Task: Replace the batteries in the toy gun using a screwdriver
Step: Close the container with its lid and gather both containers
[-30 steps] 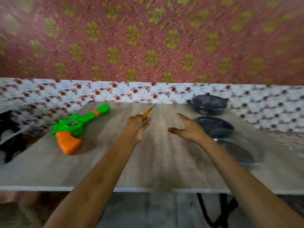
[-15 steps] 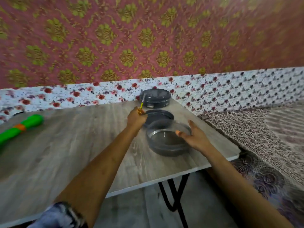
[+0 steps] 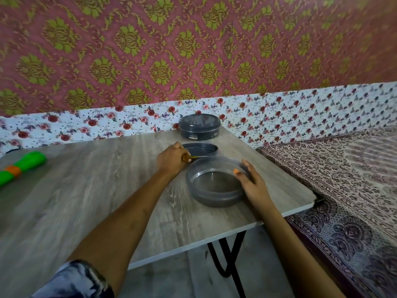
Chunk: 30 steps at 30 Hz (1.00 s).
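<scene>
The green toy gun [image 3: 21, 166] with an orange band lies at the table's far left, only its barrel in view. My left hand [image 3: 171, 161] grips a yellow-handled screwdriver [image 3: 190, 158], its shaft pointing right over the rim of an open grey round container [image 3: 214, 196]. My right hand [image 3: 252, 183] rests on that container's right rim, thumb over the edge and fingers along the outside. The container looks empty. No batteries are visible.
A loose grey lid [image 3: 200, 149] lies just behind the open container. A closed grey round container [image 3: 199, 126] stands at the back by the floral wall. The wooden table [image 3: 86, 201] ends at the right, beside a patterned bed cover [image 3: 343, 179].
The view swung right, leaving the toy gun at the left edge. My left hand lowered the screwdriver to the open container's rim. My right hand settled onto the container's right side.
</scene>
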{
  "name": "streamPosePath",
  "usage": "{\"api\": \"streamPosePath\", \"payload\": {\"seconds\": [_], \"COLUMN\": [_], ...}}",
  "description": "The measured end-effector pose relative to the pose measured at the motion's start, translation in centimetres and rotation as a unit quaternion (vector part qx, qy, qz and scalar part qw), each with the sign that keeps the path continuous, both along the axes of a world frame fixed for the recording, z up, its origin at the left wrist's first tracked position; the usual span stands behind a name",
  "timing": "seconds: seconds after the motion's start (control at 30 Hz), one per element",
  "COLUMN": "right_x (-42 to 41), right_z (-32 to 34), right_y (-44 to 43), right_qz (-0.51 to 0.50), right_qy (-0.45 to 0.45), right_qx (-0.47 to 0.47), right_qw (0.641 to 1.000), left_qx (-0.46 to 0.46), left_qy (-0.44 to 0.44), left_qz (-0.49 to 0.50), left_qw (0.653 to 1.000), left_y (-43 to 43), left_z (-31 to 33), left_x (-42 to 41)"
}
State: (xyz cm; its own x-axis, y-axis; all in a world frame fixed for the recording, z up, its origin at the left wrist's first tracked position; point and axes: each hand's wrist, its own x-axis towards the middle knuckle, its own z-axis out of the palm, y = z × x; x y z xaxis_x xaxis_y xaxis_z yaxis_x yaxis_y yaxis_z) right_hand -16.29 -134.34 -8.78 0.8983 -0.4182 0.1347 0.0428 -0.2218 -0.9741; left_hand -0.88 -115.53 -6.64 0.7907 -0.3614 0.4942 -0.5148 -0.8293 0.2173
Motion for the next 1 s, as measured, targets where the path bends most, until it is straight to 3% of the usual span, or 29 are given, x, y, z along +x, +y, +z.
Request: {"api": "streamPosePath", "payload": {"seconds": [0.17, 0.23, 0.3, 0.37, 0.47, 0.63, 0.7, 1.0], "right_x": [0.4, 0.8, 1.3, 2.0, 3.1, 3.8, 3.9, 4.1], "right_z": [0.0, 0.0, 0.2, 0.3, 0.2, -0.2, -0.4, -0.6], "right_y": [0.2, 0.7, 1.9, 3.5, 6.2, 8.0, 8.0, 7.9], "right_qz": [0.002, 0.009, 0.018, 0.031, 0.043, 0.021, 0.018, 0.014], "right_qy": [0.017, 0.025, 0.026, 0.022, 0.018, 0.021, 0.028, 0.031], "right_qx": [-0.013, -0.017, -0.018, -0.019, -0.007, -0.02, -0.028, -0.028], "right_qw": [1.0, 1.0, 0.999, 0.999, 0.999, 0.999, 0.999, 0.999], "left_qx": [-0.029, -0.097, -0.221, -0.363, -0.533, -0.708, -0.746, -0.799], "left_qy": [-0.055, -0.035, 0.011, 0.075, 0.18, 0.262, 0.281, 0.27], "left_qz": [-0.003, -0.009, -0.022, -0.03, -0.003, 0.056, 0.056, 0.081], "left_qw": [0.998, 0.995, 0.975, 0.928, 0.827, 0.653, 0.601, 0.531], "left_y": [2.7, 3.9, 5.1, 6.2, 8.1, 12.9, 14.4, 14.8], "left_z": [2.6, 4.0, 5.8, 7.3, 8.3, 6.4, 5.3, 4.2], "left_x": [-0.3, -1.0, -1.9, -2.9, -3.7, -3.2, -3.1, -3.6]}}
